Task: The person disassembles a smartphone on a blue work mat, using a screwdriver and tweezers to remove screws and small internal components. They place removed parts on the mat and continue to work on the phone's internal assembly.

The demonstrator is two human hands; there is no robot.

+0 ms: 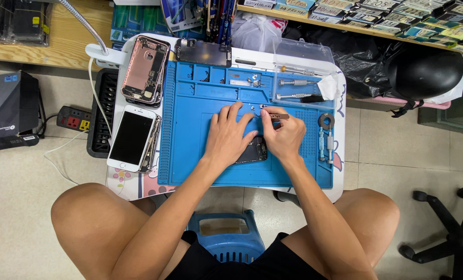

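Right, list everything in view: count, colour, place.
repair mat: one, blue, on the small table
phone housing: one, rose gold, opened, mat's far left
smartphone: one, white, dark screen, left of mat
screen panel: one, black, far edge
screwdrivers: two, silver, mat's far right
tape roll: one, grey, right edge
dark phone part: one, black, under the hands
tweezers: one, metal, in right hand
helmet: one, black, right
stool: one, blue, between knees
left hand: pressing the part
right hand: gripping tweezers

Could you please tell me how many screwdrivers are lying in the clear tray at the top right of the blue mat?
2: one screwdriver in the tray's middle, another screwdriver just below it. The white cloth may hide more.
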